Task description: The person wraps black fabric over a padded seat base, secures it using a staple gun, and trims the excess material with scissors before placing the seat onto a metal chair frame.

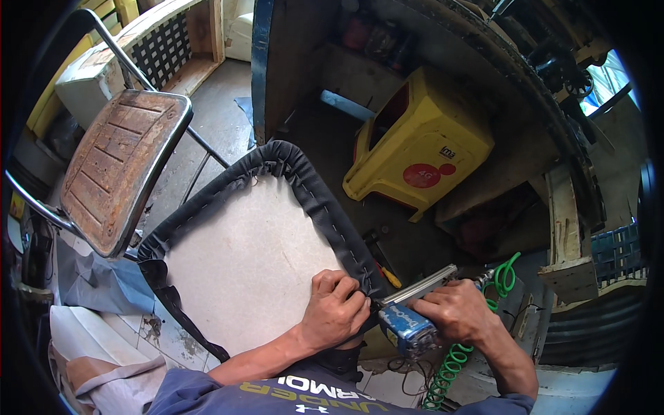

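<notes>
1. Two bare hands work at one corner of a padded seat: the left hand [332, 310] has its fingers curled together, pinching the black fabric border [328, 214], while the right hand [456, 308] is wrapped around a blue staple gun [408, 328].
2. The gun's nose is right beside the left fingers at the border; whether it touches the fabric I cannot tell.
3. The seat panel [242, 242] lies in front of the person's torso, its pale, flat underside facing up, framed by gathered black fabric with rows of staples. What bears it is hidden.
4. A green coiled hose [453, 366] loops near the right wrist.
5. Just beyond the border, a screwdriver [391, 278] with a yellow handle lies on the dark floor.
6. Farther left stands a metal chair [124, 159], its ribbed seat heavily rusted, over grey, worn flooring [221, 104].
7. Ahead, a yellow plastic stool [429, 138] sits tilted in view beneath a table [261, 83] with a chipped blue edge.
8. At the far left, a wooden frame [197, 79] carries black woven webbing [162, 55].
</notes>
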`<state>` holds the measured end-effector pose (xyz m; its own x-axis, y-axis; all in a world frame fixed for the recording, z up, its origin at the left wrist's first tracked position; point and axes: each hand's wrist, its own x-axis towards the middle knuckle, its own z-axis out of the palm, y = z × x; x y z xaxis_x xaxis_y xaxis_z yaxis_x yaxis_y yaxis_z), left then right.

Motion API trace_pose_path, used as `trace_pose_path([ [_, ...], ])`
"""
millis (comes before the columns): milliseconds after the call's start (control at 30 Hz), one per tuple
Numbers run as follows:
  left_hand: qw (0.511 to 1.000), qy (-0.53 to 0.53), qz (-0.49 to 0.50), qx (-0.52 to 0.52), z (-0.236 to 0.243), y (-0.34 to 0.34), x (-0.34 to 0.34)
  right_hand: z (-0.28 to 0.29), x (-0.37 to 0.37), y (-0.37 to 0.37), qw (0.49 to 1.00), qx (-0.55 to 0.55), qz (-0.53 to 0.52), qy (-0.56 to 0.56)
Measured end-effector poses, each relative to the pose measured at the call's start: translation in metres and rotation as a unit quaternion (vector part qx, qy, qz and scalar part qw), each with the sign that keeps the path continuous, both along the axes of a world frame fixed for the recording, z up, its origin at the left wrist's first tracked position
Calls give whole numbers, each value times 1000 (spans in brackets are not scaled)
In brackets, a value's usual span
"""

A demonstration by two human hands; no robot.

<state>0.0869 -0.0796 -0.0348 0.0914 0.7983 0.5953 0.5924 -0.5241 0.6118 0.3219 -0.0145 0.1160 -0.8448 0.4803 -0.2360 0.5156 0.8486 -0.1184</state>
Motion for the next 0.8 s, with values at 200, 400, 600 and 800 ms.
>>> trace_pose_path([
  [200, 1000, 12, 7, 0, -3, 2, 0, -9, -2, -3, 1000, 22, -1, -14],
  [400, 1000, 19, 2, 7, -7, 0, 0, -5, -12, -9, 999, 4, -12, -33],
  [600, 1000, 7, 5, 13, -4, 1, -2, -1, -15, -12, 999, 33, -16, -33],
  [800, 1000, 6, 1, 25, -2, -2, -2, 0, -8, -13, 999, 35, -16, -6],
])
